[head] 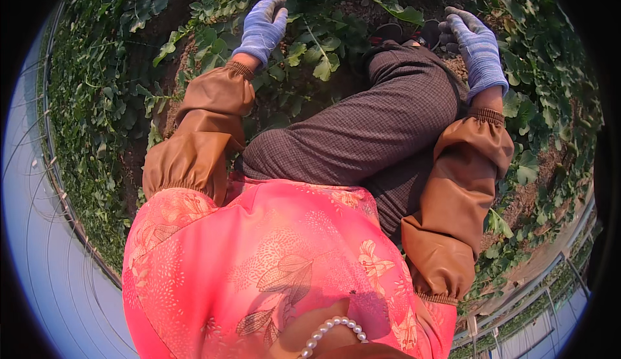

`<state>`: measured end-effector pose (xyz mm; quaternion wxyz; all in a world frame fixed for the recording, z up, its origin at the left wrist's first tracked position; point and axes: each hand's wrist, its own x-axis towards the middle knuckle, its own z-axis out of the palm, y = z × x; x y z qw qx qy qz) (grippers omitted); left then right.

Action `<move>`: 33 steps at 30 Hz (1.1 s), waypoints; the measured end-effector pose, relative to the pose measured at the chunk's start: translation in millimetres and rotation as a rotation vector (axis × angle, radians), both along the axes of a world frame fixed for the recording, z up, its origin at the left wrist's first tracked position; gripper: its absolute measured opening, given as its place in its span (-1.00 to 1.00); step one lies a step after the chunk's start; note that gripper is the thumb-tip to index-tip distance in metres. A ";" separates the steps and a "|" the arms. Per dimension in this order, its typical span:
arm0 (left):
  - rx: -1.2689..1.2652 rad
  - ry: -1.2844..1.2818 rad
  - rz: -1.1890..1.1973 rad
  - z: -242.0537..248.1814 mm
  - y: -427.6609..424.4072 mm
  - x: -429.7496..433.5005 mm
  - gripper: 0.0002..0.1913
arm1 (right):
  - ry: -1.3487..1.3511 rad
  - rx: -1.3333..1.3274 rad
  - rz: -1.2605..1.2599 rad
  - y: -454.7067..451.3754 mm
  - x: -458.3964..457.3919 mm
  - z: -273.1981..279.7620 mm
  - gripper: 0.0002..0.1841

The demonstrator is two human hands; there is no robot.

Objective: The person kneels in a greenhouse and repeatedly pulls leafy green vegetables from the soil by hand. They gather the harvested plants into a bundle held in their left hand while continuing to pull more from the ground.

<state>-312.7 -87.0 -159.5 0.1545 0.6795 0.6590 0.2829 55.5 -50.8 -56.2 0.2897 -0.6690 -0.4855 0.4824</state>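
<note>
My left hand (pixel 264 29) wears a blue knitted work glove with greyish, soiled fingertips. It hovers among leafy green plants (pixel 218 43), its fingers bent and the thumb a little apart, with nothing visible between them. To the right, my right hand (pixel 473 48) has a matching glove with a dark grey coated palm. Its fingers are spread near a shoe (pixel 429 34), and nothing shows in them. Between the hands, a lobed leaf (pixel 326 65) on a long pale stem stands out over the lower foliage. Whether either hand touches a leaf cannot be told.
My bent leg in checked trousers (pixel 359 111) crosses the middle of the view. Bare brown soil (pixel 531 199) shows between plants at the right. Dense crop rows (pixel 92 116) fill the left. Curved film sheeting with wires (pixel 43 223) borders the left, and metal rails (pixel 529 291) the lower right.
</note>
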 end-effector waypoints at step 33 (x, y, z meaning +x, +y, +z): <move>-0.715 0.484 -0.364 -95.0 -26.2 -11.5 -0.68 | 0.007 -0.017 0.094 -0.2 5.9 -8.1 -0.71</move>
